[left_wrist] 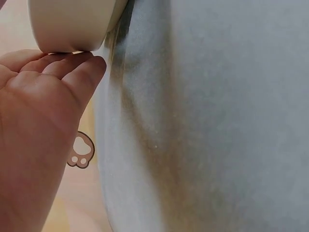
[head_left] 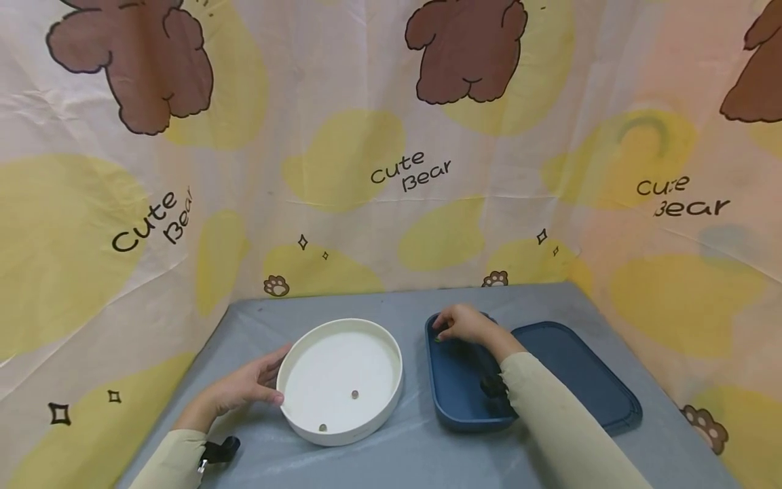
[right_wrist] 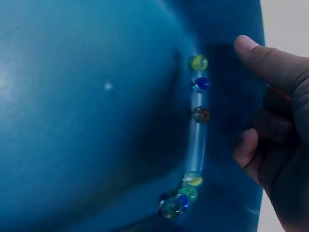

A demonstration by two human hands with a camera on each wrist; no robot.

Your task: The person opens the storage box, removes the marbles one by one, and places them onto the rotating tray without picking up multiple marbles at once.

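A white round tray [head_left: 342, 360] stands on the table with two small marbles inside, one marble [head_left: 355, 394] right of centre and another marble [head_left: 322, 428] by the near wall. My left hand [head_left: 250, 386] touches its outer left side, fingers fairly straight along the wall. Over the far left part of a blue rectangular box [head_left: 449, 407], my right hand [head_left: 467, 324] reaches in. Several coloured glass marbles line the box's edge in the right wrist view, among them a yellow marble [right_wrist: 198, 63] and an orange one [right_wrist: 201, 115]. Thumb and fingers stand apart there, nothing visible between them.
A flat blue lid [head_left: 574, 373] lies right of the box, partly behind my right sleeve. Grey cloth [head_left: 244, 468] covers the table. A printed curtain [head_left: 342, 170] hangs along the back and both sides.
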